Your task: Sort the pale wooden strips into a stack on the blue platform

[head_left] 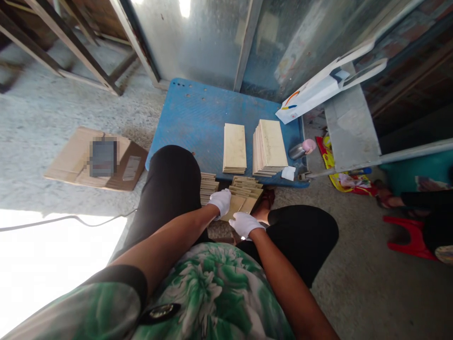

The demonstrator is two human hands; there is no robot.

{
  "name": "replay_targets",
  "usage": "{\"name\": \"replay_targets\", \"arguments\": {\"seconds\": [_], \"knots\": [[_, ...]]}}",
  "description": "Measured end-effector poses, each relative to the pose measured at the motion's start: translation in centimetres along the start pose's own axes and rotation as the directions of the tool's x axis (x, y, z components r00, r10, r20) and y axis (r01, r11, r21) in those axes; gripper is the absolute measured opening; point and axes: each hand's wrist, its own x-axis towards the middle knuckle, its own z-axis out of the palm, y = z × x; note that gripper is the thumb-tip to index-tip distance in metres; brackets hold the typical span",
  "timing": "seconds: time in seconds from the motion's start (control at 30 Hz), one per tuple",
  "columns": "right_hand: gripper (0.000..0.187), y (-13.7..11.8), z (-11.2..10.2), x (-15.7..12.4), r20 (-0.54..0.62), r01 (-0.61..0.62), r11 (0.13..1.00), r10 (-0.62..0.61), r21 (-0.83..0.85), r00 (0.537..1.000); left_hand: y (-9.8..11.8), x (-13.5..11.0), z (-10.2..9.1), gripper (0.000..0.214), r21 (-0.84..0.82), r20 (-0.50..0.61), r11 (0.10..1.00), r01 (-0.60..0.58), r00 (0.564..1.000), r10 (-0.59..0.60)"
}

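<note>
Between my knees, a thin pale-tan board lies under my two white-gloved hands. My left hand is closed at its left edge, fingers curled. At the near edge my right hand is closed on the board too; its fingertips are partly hidden. Just beyond are more boards of the same kind in an uneven, fanned pile, and another pile stands left of it, partly behind my left hand. On the blue table sit a shorter stack and a taller, slightly slanted stack of these boards.
The blue table stands against a metal-framed glass panel. On its right are a metal cup with pink top, white paper and a white bag. A cardboard box lies left; a person's leg and red stool are right.
</note>
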Motion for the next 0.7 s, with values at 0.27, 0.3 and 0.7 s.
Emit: {"name": "replay_targets", "arguments": {"seconds": [0.27,0.3,0.7], "knots": [[0.043,0.3,0.1,0.3,0.029,-0.014,1.0,0.013,0.008,0.999,0.4,0.5,0.0,0.076,0.037,-0.003,0.998,0.059,0.998,-0.059],[0.043,0.2,0.1,0.4,0.032,-0.014,1.0,0.013,0.008,0.999,0.3,0.5,-0.1,0.074,0.042,-0.004,0.997,0.061,0.998,-0.061],[0.048,0.1,0.0,0.2,0.061,-0.001,1.0,0.0,0.02,0.998,1.1,1.0,1.2,0.047,0.127,0.116,0.992,0.024,0.992,-0.039]]}}
